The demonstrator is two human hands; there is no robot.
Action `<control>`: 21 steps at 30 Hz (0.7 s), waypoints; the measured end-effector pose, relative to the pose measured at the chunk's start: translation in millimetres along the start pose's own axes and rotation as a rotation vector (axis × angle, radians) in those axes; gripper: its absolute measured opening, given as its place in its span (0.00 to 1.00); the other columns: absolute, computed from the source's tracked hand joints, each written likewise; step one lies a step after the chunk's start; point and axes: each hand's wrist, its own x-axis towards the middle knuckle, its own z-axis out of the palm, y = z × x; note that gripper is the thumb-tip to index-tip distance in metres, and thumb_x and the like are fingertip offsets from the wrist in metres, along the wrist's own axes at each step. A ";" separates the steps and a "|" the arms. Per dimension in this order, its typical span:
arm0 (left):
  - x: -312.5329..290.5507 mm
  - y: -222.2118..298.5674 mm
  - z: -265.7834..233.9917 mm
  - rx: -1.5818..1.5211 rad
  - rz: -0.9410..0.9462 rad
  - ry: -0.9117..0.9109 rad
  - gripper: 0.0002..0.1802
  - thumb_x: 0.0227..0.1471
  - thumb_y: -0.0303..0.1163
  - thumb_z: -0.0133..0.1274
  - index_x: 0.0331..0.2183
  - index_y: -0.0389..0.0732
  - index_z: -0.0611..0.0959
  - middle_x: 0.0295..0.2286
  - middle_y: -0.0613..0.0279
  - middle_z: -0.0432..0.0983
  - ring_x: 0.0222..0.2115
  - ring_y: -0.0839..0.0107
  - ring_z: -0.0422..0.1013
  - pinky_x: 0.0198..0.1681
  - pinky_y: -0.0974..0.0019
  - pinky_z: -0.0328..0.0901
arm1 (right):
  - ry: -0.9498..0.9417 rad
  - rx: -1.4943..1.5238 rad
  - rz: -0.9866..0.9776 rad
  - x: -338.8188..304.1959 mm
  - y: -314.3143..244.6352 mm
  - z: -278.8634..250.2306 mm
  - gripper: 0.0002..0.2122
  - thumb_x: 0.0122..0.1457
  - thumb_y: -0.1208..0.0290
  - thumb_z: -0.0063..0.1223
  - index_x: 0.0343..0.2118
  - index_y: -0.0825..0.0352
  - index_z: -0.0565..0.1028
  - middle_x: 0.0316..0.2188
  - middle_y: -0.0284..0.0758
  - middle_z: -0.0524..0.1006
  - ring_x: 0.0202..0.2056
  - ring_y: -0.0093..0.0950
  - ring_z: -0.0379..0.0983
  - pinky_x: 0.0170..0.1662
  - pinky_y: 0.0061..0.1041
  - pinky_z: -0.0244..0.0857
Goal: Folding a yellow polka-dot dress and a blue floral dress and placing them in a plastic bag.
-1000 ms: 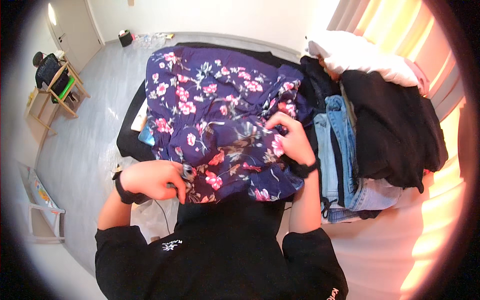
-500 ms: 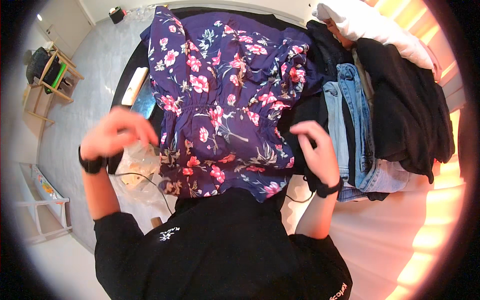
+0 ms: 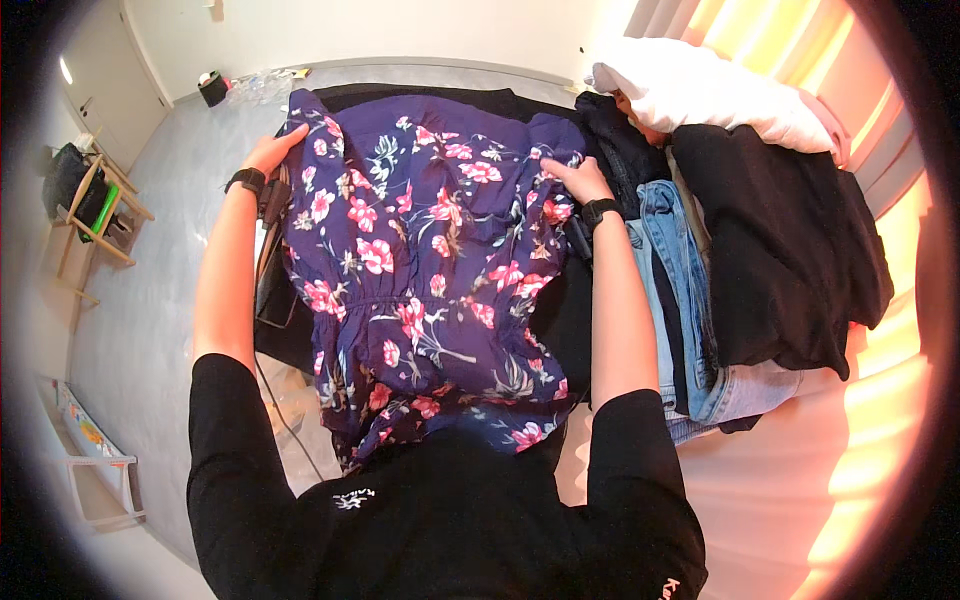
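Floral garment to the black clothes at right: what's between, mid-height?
Head view, left to right: dark surface, right forearm, then blue jeans with a dark strip among them.

Rightward obstacle: apparently stacked jeans point(image 3: 693, 300)

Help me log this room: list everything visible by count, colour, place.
Floral garment: one, navy, centre
Surface: one, black, beneath garment
Jeans: several, blue, right
Clothing: heap, black, over jeans
Bundle: one, white, upper right
Curtains: uncounted, orange, right
Chair: one, tan, left
Bin: one, black, left
Plastic: heap, clear, beside bin
Door: one, pale, left
Cable: one, dark, left
Frame: one, white, left
Floor: one, grey, left
Wristbands: two, black, wrists
Shirt: one, black, bottom
Left hand: one, garment's left
Right hand: one, garment's right
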 end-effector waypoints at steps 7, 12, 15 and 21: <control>5.1 21.5 -21.2 -0.243 0.415 -0.022 0.20 0.46 0.23 0.55 0.45 0.39 0.75 0.37 0.60 0.75 0.34 0.73 0.72 0.38 0.69 0.68 | 0.084 0.227 -0.432 -2.3 -37.9 -31.6 0.19 0.42 0.85 0.51 0.42 0.72 0.70 0.36 0.37 0.76 0.36 0.23 0.73 0.40 0.22 0.67; 24.5 11.1 -61.3 -0.300 0.632 0.086 0.22 0.41 0.14 0.47 0.40 0.46 0.78 0.39 0.66 0.73 0.40 0.73 0.69 0.44 0.69 0.64 | 0.514 -0.163 -0.511 -6.2 -48.0 -43.4 0.24 0.46 0.82 0.53 0.50 0.66 0.65 0.41 0.47 0.72 0.47 0.46 0.68 0.51 0.39 0.60; 25.4 -3.0 -51.3 0.556 0.620 0.437 0.26 0.41 0.19 0.45 0.44 0.51 0.80 0.42 0.58 0.74 0.46 0.63 0.68 0.52 0.64 0.61 | 0.620 -0.534 -0.167 -17.6 -37.6 -24.4 0.33 0.44 0.79 0.53 0.56 0.60 0.57 0.52 0.47 0.63 0.56 0.46 0.56 0.56 0.46 0.50; -21.1 -2.0 -26.9 0.973 0.237 0.523 0.20 0.46 0.35 0.53 0.44 0.54 0.80 0.52 0.57 0.63 0.53 0.57 0.61 0.55 0.58 0.57 | 0.398 -0.594 -0.397 -54.2 -57.7 -32.2 0.24 0.46 0.66 0.59 0.49 0.60 0.70 0.54 0.43 0.64 0.57 0.42 0.57 0.58 0.44 0.51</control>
